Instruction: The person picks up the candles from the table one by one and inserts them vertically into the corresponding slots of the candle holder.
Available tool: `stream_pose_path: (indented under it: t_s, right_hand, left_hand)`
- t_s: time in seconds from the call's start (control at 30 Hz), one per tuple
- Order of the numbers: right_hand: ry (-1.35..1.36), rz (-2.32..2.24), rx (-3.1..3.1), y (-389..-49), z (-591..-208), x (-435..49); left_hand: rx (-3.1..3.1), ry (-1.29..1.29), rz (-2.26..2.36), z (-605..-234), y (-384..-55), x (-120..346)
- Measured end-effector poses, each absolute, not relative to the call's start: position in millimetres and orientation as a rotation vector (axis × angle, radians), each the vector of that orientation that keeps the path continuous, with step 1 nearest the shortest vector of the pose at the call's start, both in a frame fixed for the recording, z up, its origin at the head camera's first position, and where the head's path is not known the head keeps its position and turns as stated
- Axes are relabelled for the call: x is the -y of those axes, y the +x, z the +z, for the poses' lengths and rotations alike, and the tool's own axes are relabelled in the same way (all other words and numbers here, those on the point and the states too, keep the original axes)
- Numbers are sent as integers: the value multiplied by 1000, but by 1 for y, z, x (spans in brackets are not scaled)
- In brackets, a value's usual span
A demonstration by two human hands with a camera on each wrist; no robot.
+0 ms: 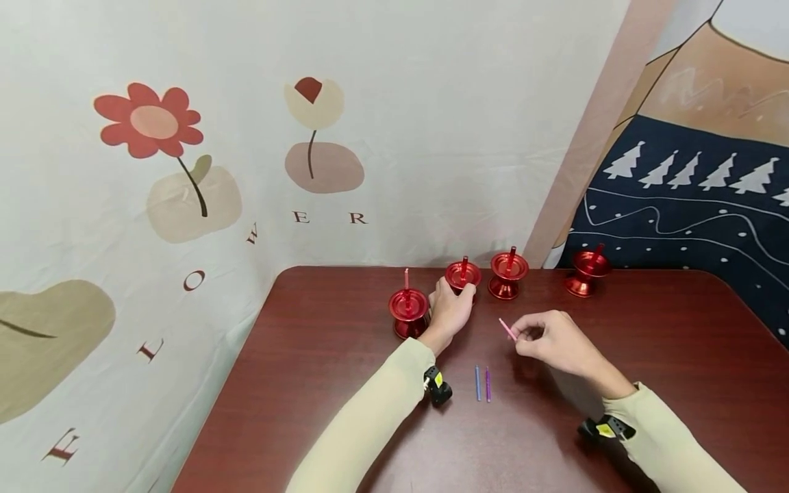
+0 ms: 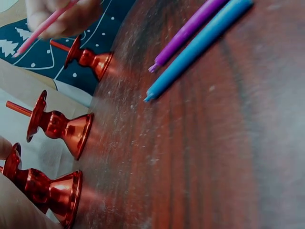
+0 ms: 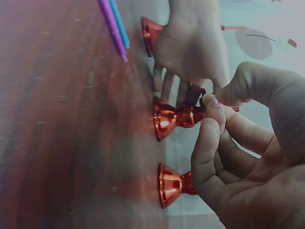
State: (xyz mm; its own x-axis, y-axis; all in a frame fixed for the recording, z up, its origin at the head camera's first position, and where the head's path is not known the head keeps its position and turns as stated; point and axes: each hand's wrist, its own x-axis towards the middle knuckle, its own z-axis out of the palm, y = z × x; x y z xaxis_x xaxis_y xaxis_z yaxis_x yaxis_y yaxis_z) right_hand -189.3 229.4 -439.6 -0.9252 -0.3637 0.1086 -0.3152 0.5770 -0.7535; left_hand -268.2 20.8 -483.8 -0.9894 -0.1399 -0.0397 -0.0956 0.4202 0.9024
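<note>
Step in hand, as judged: seating the pink candle in the upright tube of the gripped holder, second from the left. The candle is in the air, tilted, well apart from that tube; the leftmost holder already carries one. To do this well: turn the candle upright, line its base up over the tube, lower straight, press gently, since so thin a stick could snap if pushed askew. Keep the holder's foot steady meanwhile. Pose: left hand reaches forward, thumb and fingers curled round the holder; exact finger contacts partly hidden. Right hand comes in from the right, thumb and index fingertips pinching the candle near one end, other fingers bent. Blue candle and purple candle lie side by side on the table.
</note>
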Motion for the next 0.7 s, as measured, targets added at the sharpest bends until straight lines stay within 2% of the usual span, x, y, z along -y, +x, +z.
stream_pose_path:
  t_s: [0.37,0.7]
  right_hand:
    - [-548,-1381,-2796,-210,-432,-212]
    - [-627,-1530,-2825,-229,-423,-191]
  left_hand:
    - [2580,178,-1655,-488,-255,-21]
    - [2612,164,-1685,-487,-242,-13]
